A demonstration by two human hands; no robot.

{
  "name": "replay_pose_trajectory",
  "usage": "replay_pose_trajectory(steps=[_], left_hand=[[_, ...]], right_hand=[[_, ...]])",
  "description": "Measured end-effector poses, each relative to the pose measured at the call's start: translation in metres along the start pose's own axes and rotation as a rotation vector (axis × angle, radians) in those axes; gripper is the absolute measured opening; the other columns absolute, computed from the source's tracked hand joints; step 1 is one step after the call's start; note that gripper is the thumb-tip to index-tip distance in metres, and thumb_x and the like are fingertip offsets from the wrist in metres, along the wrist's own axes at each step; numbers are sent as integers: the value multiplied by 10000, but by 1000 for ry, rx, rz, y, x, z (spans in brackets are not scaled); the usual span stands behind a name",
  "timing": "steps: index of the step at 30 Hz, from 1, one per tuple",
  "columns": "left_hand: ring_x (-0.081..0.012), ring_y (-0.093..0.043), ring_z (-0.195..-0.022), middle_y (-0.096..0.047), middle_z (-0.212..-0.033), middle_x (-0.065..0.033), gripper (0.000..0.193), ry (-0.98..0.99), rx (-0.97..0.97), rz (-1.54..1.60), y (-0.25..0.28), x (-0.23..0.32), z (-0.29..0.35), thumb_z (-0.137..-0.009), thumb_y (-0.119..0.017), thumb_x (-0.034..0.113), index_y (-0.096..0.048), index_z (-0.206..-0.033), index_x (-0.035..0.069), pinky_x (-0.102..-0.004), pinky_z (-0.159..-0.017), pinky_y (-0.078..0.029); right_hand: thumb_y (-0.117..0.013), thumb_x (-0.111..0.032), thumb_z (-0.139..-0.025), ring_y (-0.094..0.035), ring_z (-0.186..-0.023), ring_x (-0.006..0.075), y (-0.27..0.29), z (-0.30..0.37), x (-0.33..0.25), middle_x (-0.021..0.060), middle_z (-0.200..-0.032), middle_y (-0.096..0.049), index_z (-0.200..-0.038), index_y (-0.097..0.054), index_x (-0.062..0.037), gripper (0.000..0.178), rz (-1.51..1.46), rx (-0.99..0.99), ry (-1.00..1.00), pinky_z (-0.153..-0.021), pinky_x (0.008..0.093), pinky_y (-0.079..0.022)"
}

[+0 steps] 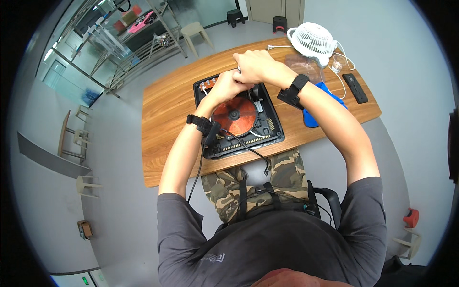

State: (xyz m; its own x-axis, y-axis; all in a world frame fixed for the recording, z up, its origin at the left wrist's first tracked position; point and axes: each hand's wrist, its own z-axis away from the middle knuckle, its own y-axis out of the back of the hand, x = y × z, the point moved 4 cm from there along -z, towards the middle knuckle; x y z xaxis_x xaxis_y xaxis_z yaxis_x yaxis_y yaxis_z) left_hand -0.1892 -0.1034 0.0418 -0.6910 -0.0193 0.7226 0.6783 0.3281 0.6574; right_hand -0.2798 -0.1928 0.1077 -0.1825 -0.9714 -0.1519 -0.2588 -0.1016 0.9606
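Note:
An opened induction cooktop (277,134) lies on the wooden table before me, its black shell holding a round copper coil (228,118). My left hand (226,88) is closed over the coil's far side, fingers bent together. Just beyond it, my right hand (258,66) is curled down with its fingertips meeting the left ones. A small dark and silvery piece shows at the right fingers; its kind is hidden. Past my left hand, an orange-brown circuit board (207,85) sits in the shell's far left corner. Black straps with small devices circle both wrists.
At the table's far right stand a white fan (313,39) with its cord, a clear plastic tray (302,67), a blue cloth (311,117) and a black remote-like object (355,88). A black cable (246,146) hangs from my left wrist across the cooktop's near edge.

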Motion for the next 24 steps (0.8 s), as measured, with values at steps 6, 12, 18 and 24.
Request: replay_pose_trajectory(steps=[6,12,18,24], left_hand=[[-218,-721,-819,-760,-874,-132,334,11,47,-44,-1,13,-2,-796,-836,257,-734,-987,2,-356,-760,-554],[-225,-701,-937,-756,-999,-133,396,-17,-63,1,3,13,2,-794,-835,296,-721,-1048,14,-376,-843,-548],[-195,-690,-897,-751,-956,-116,324,-30,-65,35,3,4,1,-793,-828,223,-719,-1013,12,-364,-818,-544],[-197,-699,-871,-758,-943,-110,343,25,26,42,-2,3,-4,-792,-834,245,-714,-1018,18,-352,-808,-539]], right_hand=[[-591,-349,-877,-716,-736,421,-5,4,0,260,-775,-703,-827,-698,9,377,45,201,-22,-689,514,-589],[-613,-274,-802,-719,-840,419,-1,6,-6,246,-842,-724,-973,-693,13,344,-43,89,19,-764,514,-575],[-616,-321,-819,-715,-903,413,8,7,-10,256,-924,-728,-1026,-680,20,403,-75,33,-2,-789,499,-569],[-628,-405,-821,-724,-831,405,4,7,-3,249,-862,-728,-886,-743,17,443,53,118,-58,-767,482,-582]])
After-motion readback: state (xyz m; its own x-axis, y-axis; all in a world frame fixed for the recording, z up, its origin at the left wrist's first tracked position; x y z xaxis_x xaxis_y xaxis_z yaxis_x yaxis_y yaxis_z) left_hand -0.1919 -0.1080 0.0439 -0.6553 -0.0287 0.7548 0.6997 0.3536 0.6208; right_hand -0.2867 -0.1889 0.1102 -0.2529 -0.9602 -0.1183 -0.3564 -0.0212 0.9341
